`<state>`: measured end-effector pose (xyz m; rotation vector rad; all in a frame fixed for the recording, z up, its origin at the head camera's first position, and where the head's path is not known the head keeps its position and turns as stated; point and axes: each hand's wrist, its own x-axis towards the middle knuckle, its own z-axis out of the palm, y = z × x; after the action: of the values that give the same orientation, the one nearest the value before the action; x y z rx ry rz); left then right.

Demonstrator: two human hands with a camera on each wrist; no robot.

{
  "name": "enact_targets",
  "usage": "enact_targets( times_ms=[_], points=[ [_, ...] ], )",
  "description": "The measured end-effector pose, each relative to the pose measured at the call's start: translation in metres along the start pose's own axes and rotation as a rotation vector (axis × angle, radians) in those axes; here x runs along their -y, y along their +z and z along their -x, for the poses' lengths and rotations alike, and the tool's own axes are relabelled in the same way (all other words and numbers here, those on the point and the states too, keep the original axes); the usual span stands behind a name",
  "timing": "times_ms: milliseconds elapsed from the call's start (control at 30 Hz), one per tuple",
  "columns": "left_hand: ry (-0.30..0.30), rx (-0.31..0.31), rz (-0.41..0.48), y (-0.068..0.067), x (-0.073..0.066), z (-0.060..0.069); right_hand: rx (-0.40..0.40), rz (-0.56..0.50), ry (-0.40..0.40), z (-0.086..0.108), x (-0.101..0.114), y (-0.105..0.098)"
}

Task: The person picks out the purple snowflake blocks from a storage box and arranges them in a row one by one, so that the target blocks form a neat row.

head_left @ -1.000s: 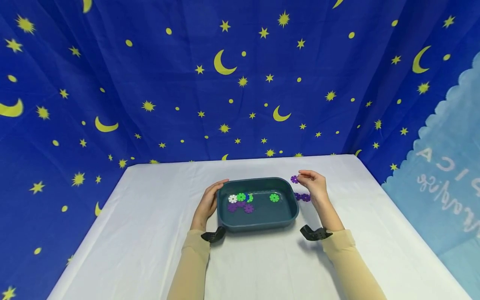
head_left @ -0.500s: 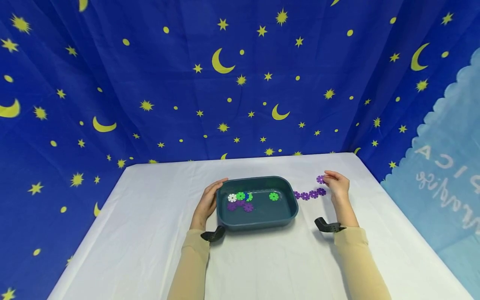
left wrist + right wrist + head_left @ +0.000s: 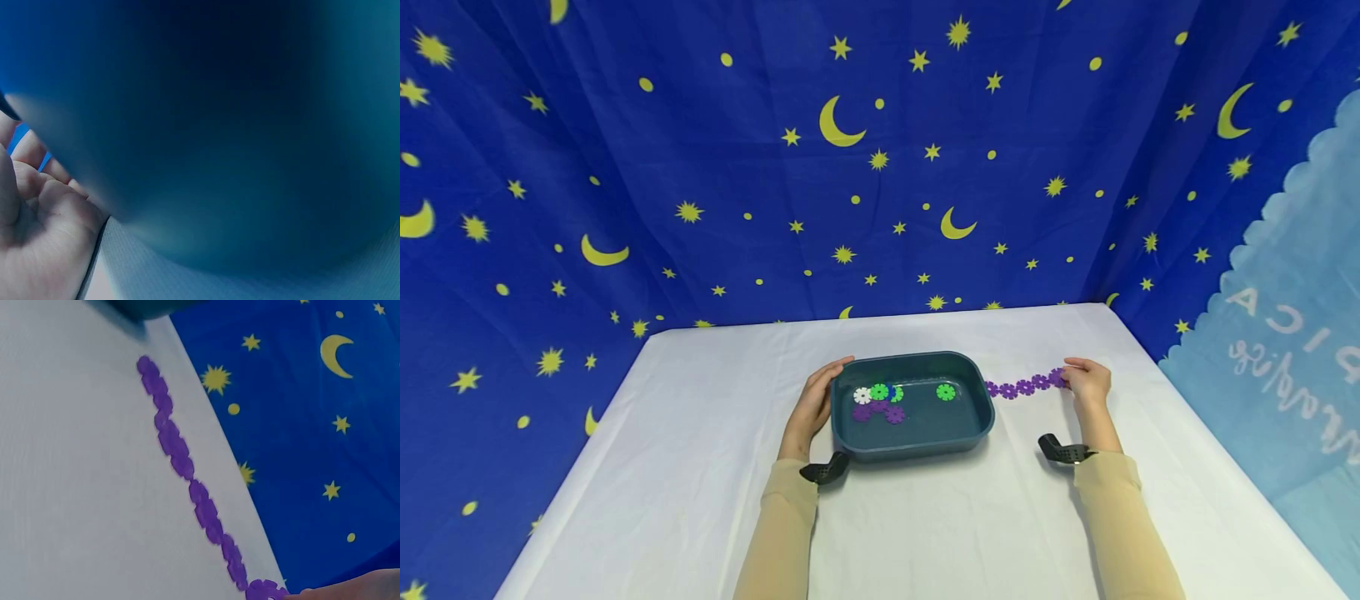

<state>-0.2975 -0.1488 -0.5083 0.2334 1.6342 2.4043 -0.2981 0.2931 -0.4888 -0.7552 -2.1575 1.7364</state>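
Note:
In the head view, my left hand point(image 3: 807, 410) rests along the left side of a dark teal plastic basin point(image 3: 917, 450), fingertips at its far left corner. The left wrist view shows the palm and partly bent fingers point(image 3: 28, 150) against the basin's wall. At the right, my right hand point(image 3: 1088, 387) pinches a purple notched snowflake disc point(image 3: 265, 589) between thumb and fingers, at the right end of a row of purple discs point(image 3: 1025, 387). That row runs from the basin's right side across the table. Whether the discs interlock, I cannot tell.
Inside the basin lie a white disc point(image 3: 862, 396), a green disc point(image 3: 878, 392), a blue one partly covered, several purple discs point(image 3: 894, 414) and a separate green disc point(image 3: 946, 392). A white cloth covers the table point(image 3: 925, 533). Blue star-patterned curtains point(image 3: 760, 167) hang behind it.
My right hand has moved to the right and lowered its purple disc to the table at the row's right end. The row now shows fully. My left hand stays at the basin.

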Motion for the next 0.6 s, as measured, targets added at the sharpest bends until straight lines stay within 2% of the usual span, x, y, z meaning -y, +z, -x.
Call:
enact_targets(
  times_ms=[200,333,500,600],
  points=[
    [0.008,0.001,0.018,0.0,0.0,0.001,-0.053,0.161,-0.043,-0.001,-0.006,-0.001],
    [0.014,0.006,0.029,-0.001,0.001,0.0,-0.078,0.198,-0.083,-0.001,-0.008,0.0],
    [0.005,-0.001,0.063,-0.005,0.006,-0.005,-0.088,0.18,-0.087,-0.001,-0.007,0.0],
    [0.004,-0.016,0.067,-0.007,0.01,-0.008,-0.06,0.095,-0.05,-0.001,-0.004,0.0]
  ],
)
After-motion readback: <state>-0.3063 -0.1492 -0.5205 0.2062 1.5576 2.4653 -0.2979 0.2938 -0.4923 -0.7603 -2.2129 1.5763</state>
